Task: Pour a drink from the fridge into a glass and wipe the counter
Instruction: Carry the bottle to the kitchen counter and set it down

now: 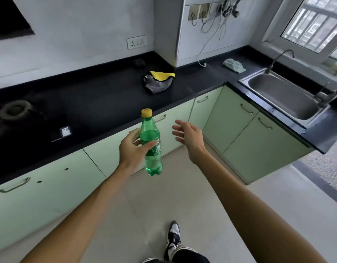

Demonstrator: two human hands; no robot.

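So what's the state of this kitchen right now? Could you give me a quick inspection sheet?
Surface: black counter, L-shaped, no spill visible.
Job's things: green bottle with yellow cap on, held upright; yellow-grey cloth bunched on counter; no glass seen.
Clutter: pale cloth near sink.
Grippers: left hand grips bottle; right hand open, empty.
Cables: loose wires hanging on wall.
Surroundings: green cabinets, window, tiled floor.
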